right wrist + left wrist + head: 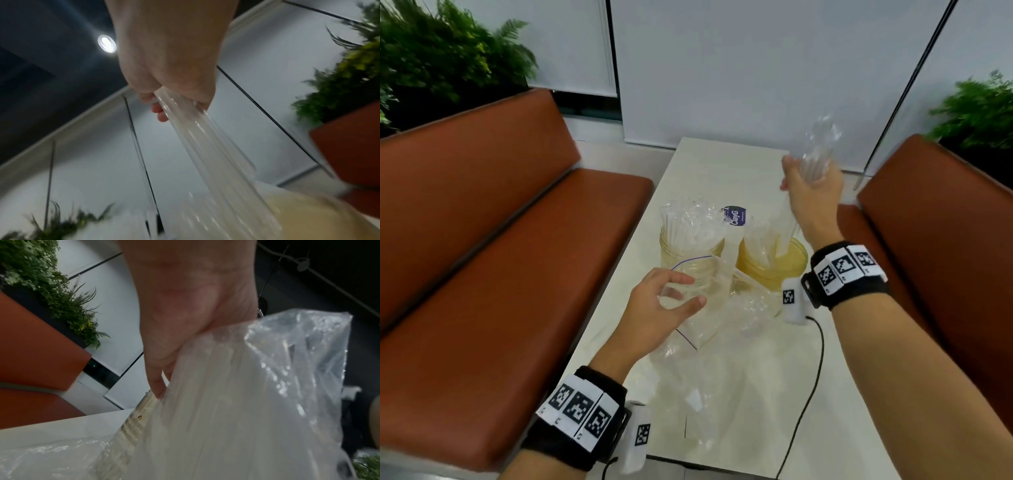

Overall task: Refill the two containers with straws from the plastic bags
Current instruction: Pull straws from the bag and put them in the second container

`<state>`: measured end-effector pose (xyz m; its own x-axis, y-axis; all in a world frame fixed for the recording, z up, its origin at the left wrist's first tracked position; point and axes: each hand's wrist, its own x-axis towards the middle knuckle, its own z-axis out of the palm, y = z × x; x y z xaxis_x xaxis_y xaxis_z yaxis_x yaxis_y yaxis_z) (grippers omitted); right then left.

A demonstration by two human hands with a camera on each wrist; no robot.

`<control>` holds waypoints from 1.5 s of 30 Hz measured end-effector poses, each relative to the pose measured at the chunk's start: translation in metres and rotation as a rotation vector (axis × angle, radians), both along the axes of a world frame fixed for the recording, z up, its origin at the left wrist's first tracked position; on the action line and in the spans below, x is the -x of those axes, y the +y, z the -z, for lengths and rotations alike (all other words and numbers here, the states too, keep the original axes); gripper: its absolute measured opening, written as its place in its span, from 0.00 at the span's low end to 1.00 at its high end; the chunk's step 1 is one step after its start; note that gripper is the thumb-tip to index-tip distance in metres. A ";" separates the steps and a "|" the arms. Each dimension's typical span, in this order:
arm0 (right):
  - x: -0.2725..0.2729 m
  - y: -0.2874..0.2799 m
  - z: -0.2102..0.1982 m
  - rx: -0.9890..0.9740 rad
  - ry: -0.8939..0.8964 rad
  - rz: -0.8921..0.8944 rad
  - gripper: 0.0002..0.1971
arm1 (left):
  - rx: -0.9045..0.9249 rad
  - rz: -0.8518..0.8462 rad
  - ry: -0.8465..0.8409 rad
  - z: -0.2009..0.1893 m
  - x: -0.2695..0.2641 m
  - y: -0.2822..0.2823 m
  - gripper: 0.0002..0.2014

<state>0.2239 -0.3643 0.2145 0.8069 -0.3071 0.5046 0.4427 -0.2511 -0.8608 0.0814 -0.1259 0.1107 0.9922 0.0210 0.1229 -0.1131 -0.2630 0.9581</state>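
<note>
Blurring hides much of the clear plastic: where one straw ends and the next begins in the right hand (813,192) cannot be made out, and the left wrist view is mostly filled by crinkled film. That right hand is clamped round a bundle of straws (816,154), translucent thin tubes in shiny wrap, whose lower ends reach down below the hand into the right jar (774,263), a round yellowish see-through container. The left hand (661,305) is curled, thumb and fingers closing on a clear zip bag (705,308) with a thin blue line at its mouth; just beyond its fingers stands the left jar (690,250), already packed with upright straws. More crumpled bags (698,394) lie nearer the left wrist on the pale smooth table (739,428). Padded orange-brown benches (482,240) flank both arms.
</note>
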 end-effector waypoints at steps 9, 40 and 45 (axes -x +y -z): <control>-0.019 -0.017 0.101 0.340 0.464 0.124 0.31 | 0.034 -0.023 -0.002 -0.001 -0.003 -0.001 0.12; 0.127 0.078 0.047 1.928 0.652 -0.212 0.25 | 0.042 -0.019 0.005 -0.008 0.007 -0.013 0.20; 0.125 0.074 0.050 1.914 0.526 -0.175 0.15 | 0.053 -0.015 0.034 -0.006 0.008 -0.011 0.22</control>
